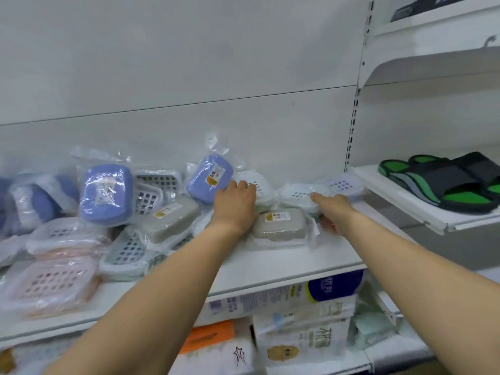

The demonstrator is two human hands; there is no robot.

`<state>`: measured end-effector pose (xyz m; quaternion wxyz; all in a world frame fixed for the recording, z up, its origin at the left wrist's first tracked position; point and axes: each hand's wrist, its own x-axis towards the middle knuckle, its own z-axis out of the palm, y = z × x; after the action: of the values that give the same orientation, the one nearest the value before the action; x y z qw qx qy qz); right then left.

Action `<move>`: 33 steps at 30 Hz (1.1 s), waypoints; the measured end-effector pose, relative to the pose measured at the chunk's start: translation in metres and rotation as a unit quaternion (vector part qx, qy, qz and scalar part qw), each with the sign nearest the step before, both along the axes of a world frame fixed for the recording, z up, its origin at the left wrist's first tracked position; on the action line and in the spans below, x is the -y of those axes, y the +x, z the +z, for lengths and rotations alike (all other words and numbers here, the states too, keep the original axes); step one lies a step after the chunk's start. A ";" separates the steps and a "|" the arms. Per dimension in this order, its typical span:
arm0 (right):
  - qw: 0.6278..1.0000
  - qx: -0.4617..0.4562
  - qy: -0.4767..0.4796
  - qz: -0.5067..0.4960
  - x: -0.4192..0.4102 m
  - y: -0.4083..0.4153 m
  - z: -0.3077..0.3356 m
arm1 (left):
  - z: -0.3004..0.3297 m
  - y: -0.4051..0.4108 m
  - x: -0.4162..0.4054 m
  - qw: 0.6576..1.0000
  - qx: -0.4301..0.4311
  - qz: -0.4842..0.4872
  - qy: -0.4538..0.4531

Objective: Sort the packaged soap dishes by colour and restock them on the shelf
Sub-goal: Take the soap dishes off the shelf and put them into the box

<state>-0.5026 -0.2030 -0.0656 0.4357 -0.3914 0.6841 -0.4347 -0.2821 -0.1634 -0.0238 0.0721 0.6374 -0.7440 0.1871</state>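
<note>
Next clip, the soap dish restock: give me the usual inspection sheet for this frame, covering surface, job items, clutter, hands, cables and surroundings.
Surface: white shelf, its right front bare.
Job's things: bagged soap dishes heaped unsorted; blue dish and second blue dish propped up, grey dish flat, pink dishes at left front, white dishes at the back.
Clutter: nothing seen beyond the stock.
Hands: left hand lies on the packages by the second blue dish; right hand reaches a white dish, forefinger straight, grip unclear.
Cables: nothing seen.
Surroundings: green and black slippers on the right-hand shelf; boxed goods on the shelf below.
</note>
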 end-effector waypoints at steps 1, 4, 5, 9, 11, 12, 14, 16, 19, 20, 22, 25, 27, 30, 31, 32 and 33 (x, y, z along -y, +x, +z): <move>1.000 0.019 -0.003 -0.008 0.010 0.001 -0.008 | -0.001 0.001 0.004 1.000 0.014 0.004 -0.006; 0.999 0.020 -0.009 -0.038 0.011 0.012 -0.006 | -0.003 0.004 0.008 0.999 0.013 -0.009 -0.028; 0.999 0.015 -0.012 -0.048 0.006 0.017 -0.002 | -0.001 0.004 0.007 1.000 0.000 -0.014 -0.026; 0.995 -0.028 -0.069 -0.066 -0.006 0.017 0.010 | 0.015 0.007 -0.004 0.994 -0.102 -0.026 -0.013; 0.989 -0.035 -0.116 -0.083 -0.015 0.016 0.019 | 0.025 0.007 -0.015 0.984 -0.175 -0.040 -0.006; 0.986 -0.041 -0.135 -0.094 -0.022 0.016 0.023 | 0.028 0.006 -0.022 0.977 -0.208 -0.048 -0.007; 0.978 -0.059 -0.172 -0.106 -0.038 0.017 0.029 | 0.030 0.005 -0.037 0.957 -0.283 -0.066 -0.018; 0.970 -0.068 -0.207 -0.105 -0.058 0.019 0.033 | 0.030 0.005 -0.055 0.930 -0.357 -0.079 -0.031; 0.959 -0.078 -0.254 -0.092 -0.096 0.030 0.039 | 0.025 0.014 -0.082 0.895 -0.433 -0.092 -0.053; 0.956 -0.081 -0.267 -0.087 -0.109 0.035 0.041 | 0.025 0.020 -0.093 0.886 -0.450 -0.093 -0.055; 0.952 -0.076 -0.287 -0.079 -0.137 0.050 0.045 | 0.023 0.035 -0.117 0.870 -0.480 -0.094 -0.060; 0.947 -0.038 -0.309 -0.076 -0.182 0.081 0.050 | 0.022 0.067 -0.163 0.851 -0.509 -0.103 -0.073; 0.946 -0.011 -0.317 -0.070 -0.215 0.109 0.053 | 0.019 0.095 -0.201 0.838 -0.529 -0.108 -0.081; 0.947 0.016 -0.318 -0.048 -0.264 0.156 0.055 | 0.011 0.145 -0.264 0.821 -0.553 -0.098 -0.105; 0.948 0.021 -0.316 -0.038 -0.281 0.173 0.054 | 0.007 0.164 -0.285 0.820 -0.552 -0.093 -0.115; 0.949 0.024 -0.314 -0.028 -0.297 0.192 0.051 | 0.002 0.184 -0.305 0.825 -0.545 -0.086 -0.122; 0.950 0.023 -0.312 -0.016 -0.314 0.210 0.048 | -0.003 0.206 -0.327 0.833 -0.533 -0.078 -0.124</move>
<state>-0.2922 0.1107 -0.0177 0.3003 -0.4870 0.5101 -0.6422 -0.0763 0.1633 -0.0270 0.5504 0.5638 -0.6081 -0.0967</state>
